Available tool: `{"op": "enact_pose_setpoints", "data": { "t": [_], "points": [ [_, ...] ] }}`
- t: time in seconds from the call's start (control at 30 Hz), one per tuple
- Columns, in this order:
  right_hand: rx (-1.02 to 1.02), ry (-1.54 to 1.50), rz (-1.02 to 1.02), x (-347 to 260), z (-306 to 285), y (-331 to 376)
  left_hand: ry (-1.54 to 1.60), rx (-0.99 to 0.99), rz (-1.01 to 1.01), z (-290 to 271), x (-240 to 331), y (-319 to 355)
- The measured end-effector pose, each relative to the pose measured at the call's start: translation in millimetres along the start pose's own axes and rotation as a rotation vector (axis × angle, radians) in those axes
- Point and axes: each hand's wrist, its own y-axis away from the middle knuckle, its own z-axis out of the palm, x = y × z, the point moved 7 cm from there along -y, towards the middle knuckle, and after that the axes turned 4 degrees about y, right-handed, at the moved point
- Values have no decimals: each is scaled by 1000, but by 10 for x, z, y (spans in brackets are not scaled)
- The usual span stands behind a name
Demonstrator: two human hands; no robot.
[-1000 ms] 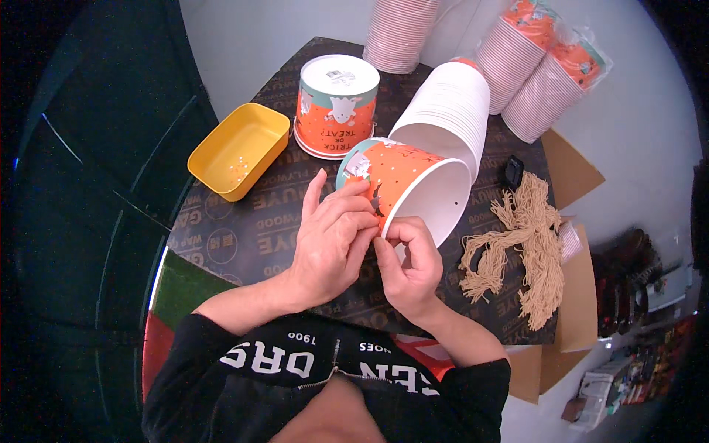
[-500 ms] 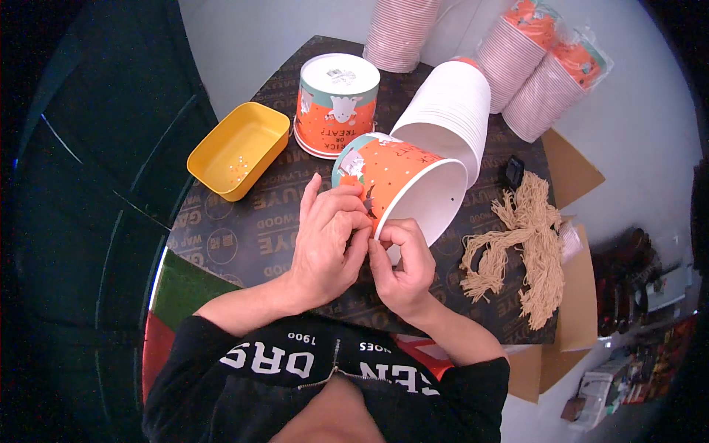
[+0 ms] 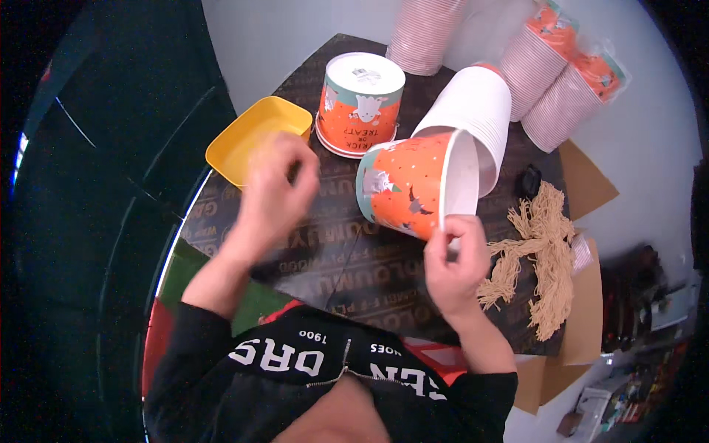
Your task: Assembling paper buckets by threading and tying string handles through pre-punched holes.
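Observation:
An orange paper bucket (image 3: 410, 188) with a green base band lies tipped on its side, its white mouth turned to the right. My right hand (image 3: 459, 258) pinches the lower part of its rim between thumb and fingers. Over the near right edge of a yellow plastic tub (image 3: 227, 157), my left hand (image 3: 275, 193) is smeared by motion. Its fingers look curled, and whether anything is in them cannot be made out. The hand hides part of the tub's inside.
Another orange bucket (image 3: 360, 118) stands upside down behind. Nested white buckets (image 3: 476, 111) lie beside it, and wrapped stacks of paper buckets (image 3: 543, 63) stand at the back right. Beige cord bundles (image 3: 550, 258) and a small black object (image 3: 529, 181) lie right, near an open carton (image 3: 580, 310).
My left hand has let go of the bucket rim and moved left to the yellow tub. The bucket's mouth has swung further to the right, with my right hand still on its rim.

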Motion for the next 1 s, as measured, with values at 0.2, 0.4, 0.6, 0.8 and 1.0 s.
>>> {"op": "enact_pose_setpoints", "data": {
  "t": [0.2,0.4,0.6,0.8,1.0],
  "points": [
    [-113,27,-4,36,-260,-241,-493,-139,-144,-503,-796,-252],
    [-248,39,-334,-203,-285,-332,-687,-317,-250,-440,-1012,-266],
    [-328,-3,-548,-440,-76,-134,-848,-364,-277,-423,-1002,-247],
    [-269,-30,-466,-378,-132,-26,-585,-274,-195,-360,-699,-299],
    [-126,249,-314,236,-654,-8,-439,-201,59,-278,-92,-299]
  ]
}}
